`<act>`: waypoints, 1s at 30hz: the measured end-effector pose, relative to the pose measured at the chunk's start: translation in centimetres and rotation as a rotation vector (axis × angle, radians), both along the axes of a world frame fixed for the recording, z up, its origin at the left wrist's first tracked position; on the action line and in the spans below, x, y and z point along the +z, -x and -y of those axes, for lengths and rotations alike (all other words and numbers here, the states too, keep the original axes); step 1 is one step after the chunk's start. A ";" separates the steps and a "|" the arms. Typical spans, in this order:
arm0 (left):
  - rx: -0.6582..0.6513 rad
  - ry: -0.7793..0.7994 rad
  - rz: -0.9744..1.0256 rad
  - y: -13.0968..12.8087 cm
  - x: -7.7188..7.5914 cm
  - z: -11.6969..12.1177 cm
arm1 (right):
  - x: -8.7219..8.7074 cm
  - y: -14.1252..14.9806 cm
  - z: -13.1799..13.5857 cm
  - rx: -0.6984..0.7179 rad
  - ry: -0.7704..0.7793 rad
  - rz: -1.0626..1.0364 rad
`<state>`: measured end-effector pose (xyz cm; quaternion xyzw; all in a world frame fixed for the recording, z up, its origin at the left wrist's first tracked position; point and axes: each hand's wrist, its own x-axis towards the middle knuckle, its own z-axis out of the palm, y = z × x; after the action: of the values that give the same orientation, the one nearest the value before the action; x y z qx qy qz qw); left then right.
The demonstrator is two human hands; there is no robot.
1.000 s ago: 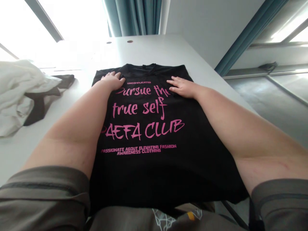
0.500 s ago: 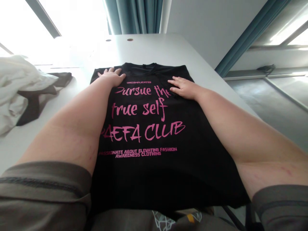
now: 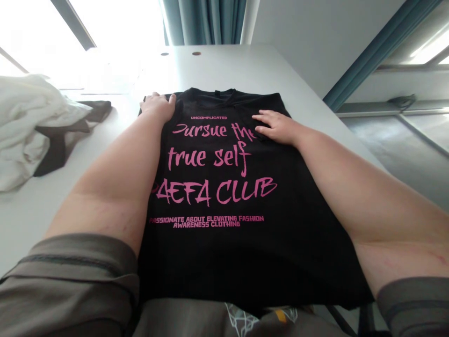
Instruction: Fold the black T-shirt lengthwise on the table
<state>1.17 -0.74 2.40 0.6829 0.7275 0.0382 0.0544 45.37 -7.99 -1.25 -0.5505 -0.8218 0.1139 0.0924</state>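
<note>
A black T-shirt (image 3: pixel 224 257) with pink lettering lies flat, front side up, its collar away from me and its hem toward my body. On its far left shoulder rests my left hand (image 3: pixel 158 106), fingers spread along the edge and the thumb apart. My right hand (image 3: pixel 275 126) lies palm down on the right chest area, fingers stretched out and covering the end of a printed word. Neither hand grips the cloth visibly. The left edge of the shirt is partly hidden behind my left forearm.
Under the shirt is a white table (image 3: pixel 231 65) with two round holes near its far end. A heap of white cloth (image 3: pixel 24 126) with dark cloth (image 3: pixel 52 145) lies to the left. Beyond the table hangs a blue-grey curtain (image 3: pixel 206 23).
My left hand has shifted slightly outward to the shirt's left shoulder edge, its fingers now curving over it. The right hand stays in place on the shirt. The view has swung a little left.
</note>
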 end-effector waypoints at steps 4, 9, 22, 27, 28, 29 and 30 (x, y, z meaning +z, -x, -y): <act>0.033 -0.054 0.030 -0.8 0.0 0.2 | 0.0 0.0 0.0 -0.005 0.007 0.014; -0.027 -0.022 0.023 -1.1 0.2 0.3 | 0.0 -0.1 0.0 -0.006 0.004 0.016; 0.007 -0.007 0.046 -1.5 0.2 0.6 | 0.0 -0.1 -0.1 0.000 0.011 0.014; 0.003 0.005 0.088 -1.8 0.5 1.2 | -0.2 -0.2 -0.3 0.016 -0.012 -0.014; 0.011 0.003 0.087 -1.8 0.5 1.2 | -0.2 -0.2 -0.2 0.018 -0.014 -0.015; 0.019 0.000 0.086 -1.9 0.5 1.2 | -0.2 -0.2 -0.2 0.016 -0.012 -0.010; 0.025 -0.004 0.088 -1.9 0.5 1.1 | -0.1 -0.1 -0.2 0.010 -0.008 0.000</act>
<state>3.04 -1.86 2.87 0.6715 0.7327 0.0704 0.0847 45.47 -7.81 -1.35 -0.5459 -0.8250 0.1114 0.0941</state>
